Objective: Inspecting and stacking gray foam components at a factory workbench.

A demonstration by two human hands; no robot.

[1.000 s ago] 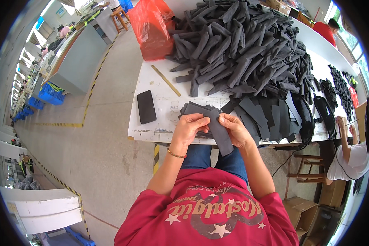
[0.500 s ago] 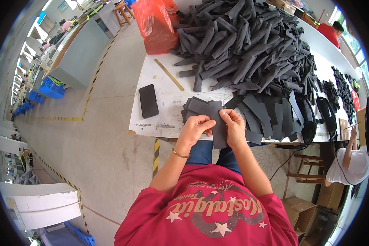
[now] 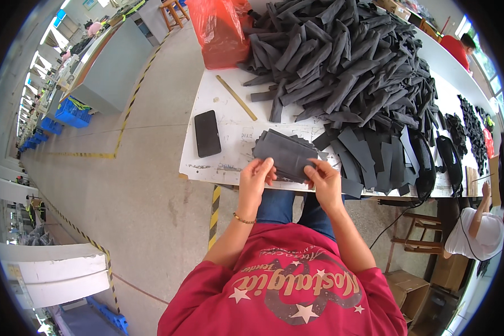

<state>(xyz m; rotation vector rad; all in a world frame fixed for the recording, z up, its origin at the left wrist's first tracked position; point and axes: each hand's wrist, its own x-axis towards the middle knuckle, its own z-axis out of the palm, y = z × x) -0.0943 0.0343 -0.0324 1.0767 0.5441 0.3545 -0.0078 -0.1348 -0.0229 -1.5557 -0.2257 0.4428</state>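
Note:
Between my hands a dark grey rectangular piece (image 3: 287, 163), flat like fabric or card, lies crosswise over a loose stack of similar pieces (image 3: 279, 136) at the table's near edge. My left hand (image 3: 257, 178) pinches its lower left corner with thumb and fingers. At its right end my right hand (image 3: 323, 180) grips it, the thumb on top and the other fingers partly hidden. Right of my right hand, more flat dark pieces (image 3: 355, 154) lie fanned out. A large heap of folded dark grey strips (image 3: 341, 61) covers the far part of the white table (image 3: 235, 143).
A black phone (image 3: 208, 134) and a brass-coloured ruler (image 3: 236, 98) lie on the left. A red plastic bag (image 3: 221, 39) stands behind them. Black mesh objects (image 3: 423, 165) with a cable lie right. A person in white (image 3: 476, 235) sits beside a wooden stool (image 3: 417, 235).
The piece in my hands has turned from upright to crosswise and lowered onto the stack. My right hand has moved slightly right and nearer to me.

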